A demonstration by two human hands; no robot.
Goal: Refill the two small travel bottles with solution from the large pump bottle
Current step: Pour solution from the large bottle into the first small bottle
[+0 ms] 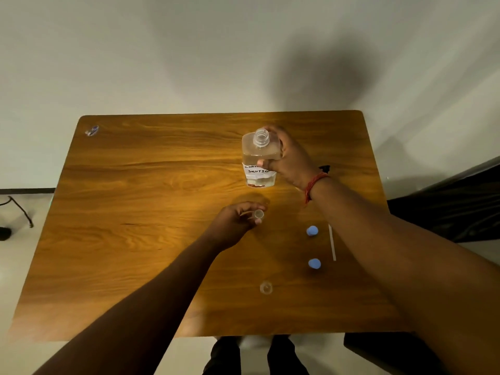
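Plain pale wall behind, and a wood-grain table (pixel 135 239) taking up most of the view. Up around 12 o'clock on the tabletop the right hand (pixel 290 158) is wrapped round the large bottle (pixel 259 158), thumb across the handwritten label. The pump's already off, so it's just an open threaded neck, and the bottle looks roughly upright. Closer in, dead centre, the left hand (pixel 235 220) has its fingers curled round the first travel bottle (pixel 258 214), mouth up. The second travel bottle (pixel 266 288) stands on its own toward 6 o'clock, also uncapped. Two blue caps (pixel 312 230) sit off at 4 o'clock next to a thin white stick thing (pixel 332 243), maybe the pump's tube, can't tell.

What worries me: that wide neck against a tiny opening. Tip it too fast and the solution probably sloshes straight over the rim onto the table and fingers. That right forearm also hangs over the caps, so swinging back could knock them rolling.
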